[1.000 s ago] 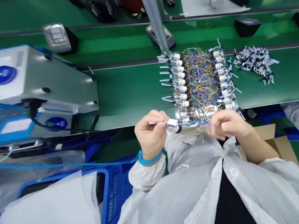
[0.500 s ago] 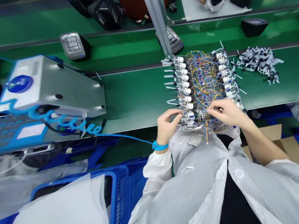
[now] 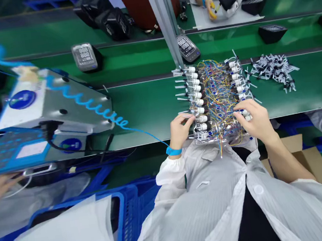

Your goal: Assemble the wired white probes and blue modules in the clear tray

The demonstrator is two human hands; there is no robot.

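Note:
A clear tray (image 3: 202,142) lies at the bench's near edge, holding rows of small white cylindrical parts (image 3: 197,95) with pale strips on both sides. Between the rows runs a tangle of yellow, blue and red wires (image 3: 214,86). My left hand (image 3: 180,130), with a blue wrist strap (image 3: 173,151), pinches at the left row near a pale strip; what sits between the fingertips is too small to make out. At the lower right row, my right hand (image 3: 254,120) has thumb and forefinger closed in beside the wires. Its fingers hide whatever they grip.
Right of the tray lies a heap of small white-and-black pieces (image 3: 274,68). A metal post (image 3: 164,21) rises behind the tray. Display units (image 3: 86,57) stand on the green line. At left are a grey machine (image 3: 78,103), a coiled blue cord (image 3: 87,104) and a blue crate (image 3: 125,220). A co-worker's hand (image 3: 211,9) works opposite.
My right hand has moved right, from the wires in the middle to the right row. My left hand stays at the left row. The blue cord has swung, and another person's hand appears at far left.

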